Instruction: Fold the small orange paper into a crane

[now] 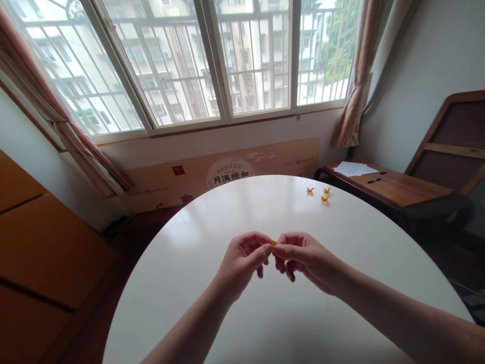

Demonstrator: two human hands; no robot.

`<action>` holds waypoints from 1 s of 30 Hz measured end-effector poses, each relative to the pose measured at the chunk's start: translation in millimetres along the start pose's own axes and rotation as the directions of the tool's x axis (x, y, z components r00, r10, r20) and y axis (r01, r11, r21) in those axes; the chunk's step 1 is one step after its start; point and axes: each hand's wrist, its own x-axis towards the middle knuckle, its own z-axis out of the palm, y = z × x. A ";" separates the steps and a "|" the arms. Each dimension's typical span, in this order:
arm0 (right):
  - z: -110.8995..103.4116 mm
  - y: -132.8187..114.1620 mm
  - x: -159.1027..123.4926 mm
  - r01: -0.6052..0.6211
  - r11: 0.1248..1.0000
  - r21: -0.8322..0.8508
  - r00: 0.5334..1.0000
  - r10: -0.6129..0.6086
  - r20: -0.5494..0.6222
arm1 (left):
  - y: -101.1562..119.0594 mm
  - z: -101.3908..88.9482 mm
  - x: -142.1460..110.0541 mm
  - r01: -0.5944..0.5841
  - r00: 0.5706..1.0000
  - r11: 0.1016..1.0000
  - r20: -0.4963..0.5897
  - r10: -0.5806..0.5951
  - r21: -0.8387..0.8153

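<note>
Over the middle of a round white table, my left hand and my right hand meet fingertip to fingertip. Both pinch a tiny piece of orange folded paper, of which only a sliver shows between the fingers. Three small orange folded-paper figures stand on the table at the far right, well beyond my hands.
A dark wooden side table with white paper sheets stands at the right, beside a wooden chair frame. A printed cardboard panel leans under the barred window. Wooden furniture fills the left edge.
</note>
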 end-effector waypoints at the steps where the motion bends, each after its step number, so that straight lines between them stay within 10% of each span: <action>1: 0.2 -0.2 0.1 0.010 1.000 -0.026 1.000 -0.010 -0.014 | 0.6 0.2 0.0 -0.007 1.000 1.000 -0.011 0.007 0.018; 30: -6.7 8.7 3.0 0.108 0.919 -0.378 0.978 -0.166 -0.125 | -1.3 7.0 -0.2 0.015 0.989 0.982 -0.145 0.013 0.190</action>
